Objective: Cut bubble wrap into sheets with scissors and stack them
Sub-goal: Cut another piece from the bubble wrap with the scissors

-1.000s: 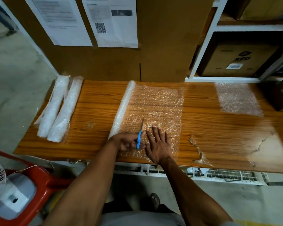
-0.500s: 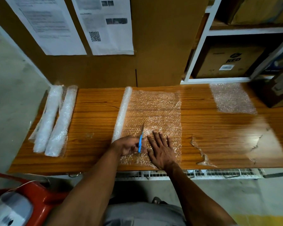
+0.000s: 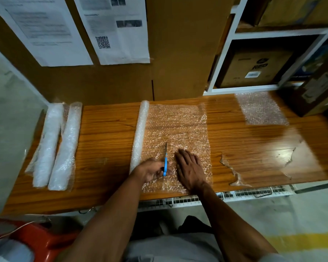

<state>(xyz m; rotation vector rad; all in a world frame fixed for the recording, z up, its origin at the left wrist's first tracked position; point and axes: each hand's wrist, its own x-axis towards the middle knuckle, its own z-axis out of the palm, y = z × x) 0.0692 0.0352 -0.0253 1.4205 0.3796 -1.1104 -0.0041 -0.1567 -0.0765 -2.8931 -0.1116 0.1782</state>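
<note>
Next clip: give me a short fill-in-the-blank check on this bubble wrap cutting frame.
1. The left hand grips scissors with ____ handles.
2. The right hand presses flat on the unrolled ____.
3. At the table's far left lie ____ spare rolls.

Missing words: blue; bubble wrap; two

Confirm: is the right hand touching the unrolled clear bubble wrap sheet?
Touching. The head view shows the right hand lying flat, fingers straight, on the unrolled clear bubble wrap sheet, beside the blue-handled scissors.
</note>
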